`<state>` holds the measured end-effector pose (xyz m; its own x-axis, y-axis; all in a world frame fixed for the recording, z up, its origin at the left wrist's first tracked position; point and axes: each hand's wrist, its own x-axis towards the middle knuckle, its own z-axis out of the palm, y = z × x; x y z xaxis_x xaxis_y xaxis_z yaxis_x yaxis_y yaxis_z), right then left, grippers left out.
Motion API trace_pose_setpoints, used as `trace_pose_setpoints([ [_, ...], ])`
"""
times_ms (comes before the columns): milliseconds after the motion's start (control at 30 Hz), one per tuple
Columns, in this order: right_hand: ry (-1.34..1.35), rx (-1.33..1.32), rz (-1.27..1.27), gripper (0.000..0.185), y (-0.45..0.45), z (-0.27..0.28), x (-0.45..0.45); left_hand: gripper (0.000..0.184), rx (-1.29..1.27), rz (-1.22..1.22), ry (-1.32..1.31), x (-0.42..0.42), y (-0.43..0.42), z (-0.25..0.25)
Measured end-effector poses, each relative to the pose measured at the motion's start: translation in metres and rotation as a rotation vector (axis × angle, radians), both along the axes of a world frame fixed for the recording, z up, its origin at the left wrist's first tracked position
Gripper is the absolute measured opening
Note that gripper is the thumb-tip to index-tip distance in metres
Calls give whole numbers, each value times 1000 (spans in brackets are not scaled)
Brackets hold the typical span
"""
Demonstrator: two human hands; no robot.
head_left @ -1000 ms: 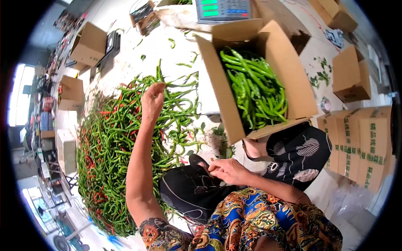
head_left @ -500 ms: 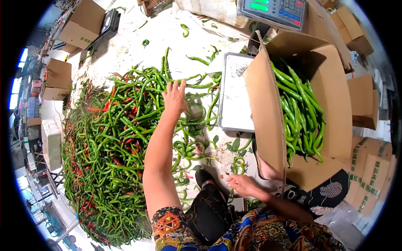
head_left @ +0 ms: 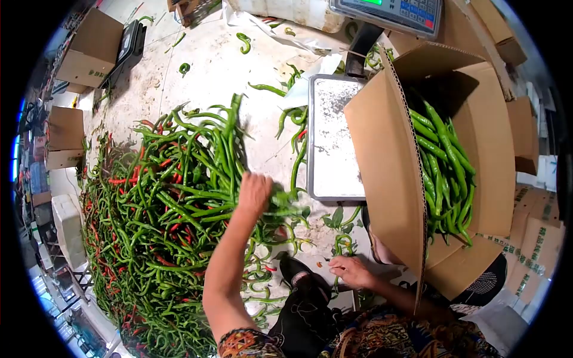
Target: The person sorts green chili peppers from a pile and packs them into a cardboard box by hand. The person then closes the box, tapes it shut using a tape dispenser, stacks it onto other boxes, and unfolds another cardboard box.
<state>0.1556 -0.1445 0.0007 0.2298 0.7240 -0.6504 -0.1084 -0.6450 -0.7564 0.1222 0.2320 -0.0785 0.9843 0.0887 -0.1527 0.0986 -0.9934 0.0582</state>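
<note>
My left hand [head_left: 255, 192] is at the right edge of a large pile of green and red chili peppers [head_left: 173, 238]. Its fingers are curled down on green chili peppers [head_left: 282, 204], blurred by motion beside the hand; the fingertips are hidden. Low in front of my body, my right hand [head_left: 352, 271] has its fingers drawn together, and what they may hold is too small to name. Right of the pile, an open cardboard box [head_left: 382, 161] contains long green chili peppers [head_left: 444, 167]. It is tilted beside the white plate of a weighing scale [head_left: 334, 143].
The scale's display [head_left: 394, 13] is at the top. Loose peppers and leaves [head_left: 340, 221] lie between pile and scale, near my shoe [head_left: 293, 271]. Another box [head_left: 92, 48] on a scale stands at upper left, and a white foam box [head_left: 68, 230] at far left.
My left hand has gone from spread to curled and moved lower. Peppers beside the scale have shifted left against the pile. The right hand remains low, moved slightly right.
</note>
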Motion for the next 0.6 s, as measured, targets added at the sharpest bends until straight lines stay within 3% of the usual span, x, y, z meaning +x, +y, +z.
trace_pose_setpoints([
  [167,-15,-15,24,24,0,5,-1,24,-88,-86,205,-82,-96,27],
  [233,1,-43,41,25,3,7,-1,32,-211,-148,532,-82,-120,63],
  [267,1,-42,59,25,2,7,-1,41,-422,-118,697,-78,-123,64],
  [367,-5,-41,75,26,-1,7,1,44,-777,149,782,-20,-93,82],
  [433,-4,-16,67,26,-5,2,0,35,-640,383,287,8,-74,67],
  [500,28,4,48,26,-8,0,-1,26,-486,461,-169,47,-62,61],
  [567,-30,26,28,26,-7,1,2,22,-362,329,-425,82,-48,32],
  [600,-27,2,18,26,-6,2,1,22,-358,395,-465,99,-38,30],
])
